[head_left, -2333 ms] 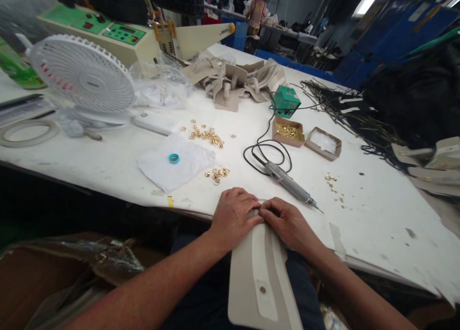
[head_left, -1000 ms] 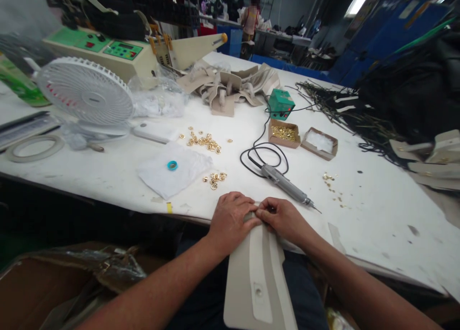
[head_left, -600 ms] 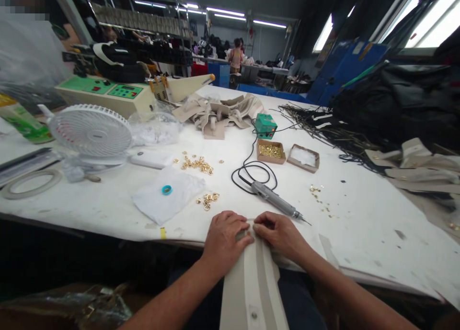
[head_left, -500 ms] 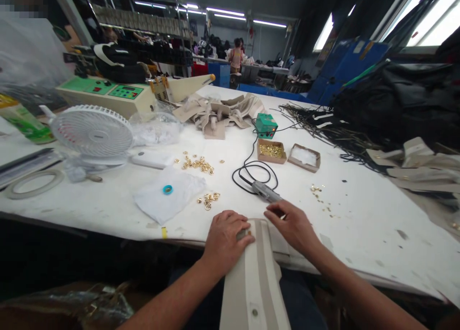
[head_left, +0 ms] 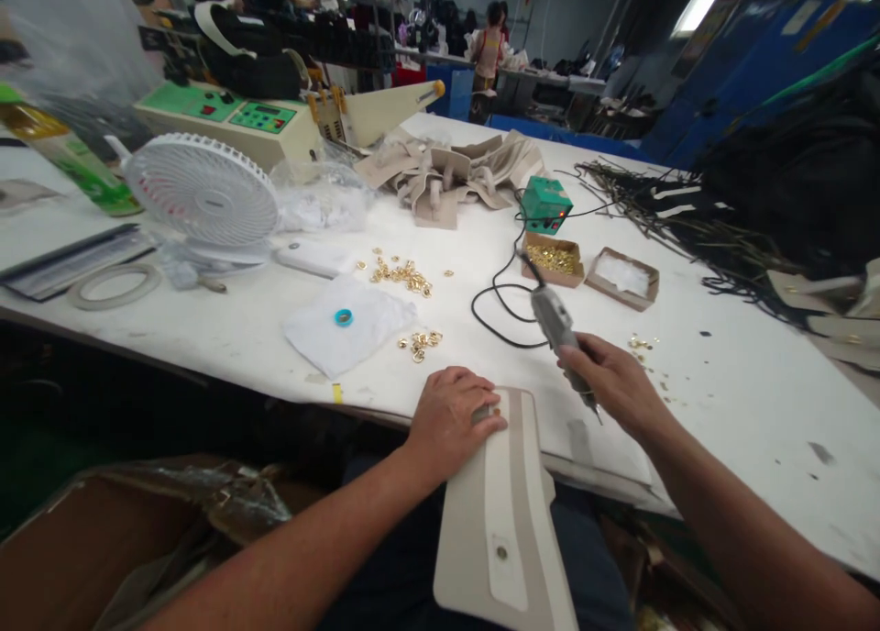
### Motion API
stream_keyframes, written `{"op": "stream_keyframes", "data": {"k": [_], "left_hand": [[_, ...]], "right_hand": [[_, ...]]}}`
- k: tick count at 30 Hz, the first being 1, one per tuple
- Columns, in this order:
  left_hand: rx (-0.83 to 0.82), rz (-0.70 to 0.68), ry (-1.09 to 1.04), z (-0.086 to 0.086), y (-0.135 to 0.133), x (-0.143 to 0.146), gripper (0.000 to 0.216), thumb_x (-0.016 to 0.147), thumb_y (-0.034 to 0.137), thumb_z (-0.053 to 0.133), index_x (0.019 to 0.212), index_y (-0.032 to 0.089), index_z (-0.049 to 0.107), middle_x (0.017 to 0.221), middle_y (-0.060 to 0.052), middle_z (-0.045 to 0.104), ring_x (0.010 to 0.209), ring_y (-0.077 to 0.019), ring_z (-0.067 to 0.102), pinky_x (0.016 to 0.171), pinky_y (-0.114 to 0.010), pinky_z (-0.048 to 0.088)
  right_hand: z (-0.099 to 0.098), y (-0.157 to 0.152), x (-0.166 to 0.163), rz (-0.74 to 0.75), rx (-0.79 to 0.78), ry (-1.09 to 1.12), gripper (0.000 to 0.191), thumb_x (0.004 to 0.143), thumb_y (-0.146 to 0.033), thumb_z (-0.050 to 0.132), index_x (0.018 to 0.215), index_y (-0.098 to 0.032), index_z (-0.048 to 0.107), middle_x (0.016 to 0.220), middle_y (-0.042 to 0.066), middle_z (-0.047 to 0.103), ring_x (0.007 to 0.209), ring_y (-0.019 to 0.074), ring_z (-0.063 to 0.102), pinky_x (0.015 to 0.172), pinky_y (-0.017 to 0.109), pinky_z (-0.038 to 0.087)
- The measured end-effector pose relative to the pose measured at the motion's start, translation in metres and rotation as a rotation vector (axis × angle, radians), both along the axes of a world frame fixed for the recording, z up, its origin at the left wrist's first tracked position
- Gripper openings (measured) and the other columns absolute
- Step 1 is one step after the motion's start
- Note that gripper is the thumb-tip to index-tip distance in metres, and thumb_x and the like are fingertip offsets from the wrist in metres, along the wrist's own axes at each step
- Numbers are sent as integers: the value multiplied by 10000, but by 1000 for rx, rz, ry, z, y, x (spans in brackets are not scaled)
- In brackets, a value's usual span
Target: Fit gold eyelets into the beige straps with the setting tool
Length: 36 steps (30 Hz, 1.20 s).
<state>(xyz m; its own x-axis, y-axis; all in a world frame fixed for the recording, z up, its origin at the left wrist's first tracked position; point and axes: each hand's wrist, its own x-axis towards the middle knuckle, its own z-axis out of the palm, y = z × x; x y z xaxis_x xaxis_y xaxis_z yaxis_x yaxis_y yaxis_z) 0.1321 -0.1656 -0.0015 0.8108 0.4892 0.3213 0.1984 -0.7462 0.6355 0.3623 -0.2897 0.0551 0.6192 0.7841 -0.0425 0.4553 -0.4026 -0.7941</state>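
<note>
My left hand (head_left: 455,417) is closed on the far end of a beige panel (head_left: 505,503), its fingers pressed around a small metal piece there that is mostly covered. The panel has a paler strip and a round metal fitting (head_left: 501,552) near its lower end; it reaches from the table edge over my lap. My right hand (head_left: 615,379) grips a grey corded electric screwdriver (head_left: 554,324), lifted above the table to the right of the panel, its thin tip pointing down toward me. Gold-coloured metal rings (head_left: 419,344) lie beyond my left hand.
A small cardboard box (head_left: 552,260) of gold parts, another box (head_left: 623,278) and a green power unit (head_left: 545,204) stand beyond the screwdriver. A white fan (head_left: 206,195) is at left, a pile of beige pieces (head_left: 446,177) at the back. Loose gold bits (head_left: 643,343) lie right.
My right hand has picked up the electric screwdriver from the table and tilted it with its tip down. My left hand stays on the panel. The view has shifted downward.
</note>
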Motion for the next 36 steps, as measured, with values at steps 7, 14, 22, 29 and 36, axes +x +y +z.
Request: {"op": "stream_keyframes", "data": {"k": [7,14,22,29,36], "left_hand": [[-8,6,1,-2,0,2,225,829,359,868,1029,275,806,1167,-4,800,1185,-271,616,1049,-478,422],[15,-6,-7,-2,0,0,203,854,368,847,1031,281,797,1170,2,798,1181,-255,619,1041,-472,431],[-2,-25,-6,-2,1,-1,213,875,403,824,1045,280,791,1174,2,795,1184,-259,618,1038,-473,425],[0,-30,8,-3,1,-1,226,885,413,812,1070,284,791,1189,-4,789,1202,-264,609,1042,-481,423],[7,-35,6,-4,2,-1,216,877,408,822,1044,277,782,1184,17,786,1195,-262,607,1041,-473,419]], "right_hand": [[32,18,-75,-125,720,663,282,812,-390,784,829,-234,549,669,-63,467,550,108,491,535,246,471],[14,38,-103,-97,773,541,281,878,-360,777,798,-236,538,609,-68,523,506,111,510,496,242,447],[0,43,-103,-134,739,407,276,878,-374,787,776,-225,578,600,-48,566,501,124,538,490,253,467],[-5,45,-103,-158,708,335,304,881,-409,770,736,-219,581,588,-36,562,499,131,539,486,259,473],[-7,45,-103,-153,702,359,281,858,-397,784,755,-220,592,573,-41,557,485,133,535,478,263,484]]}}
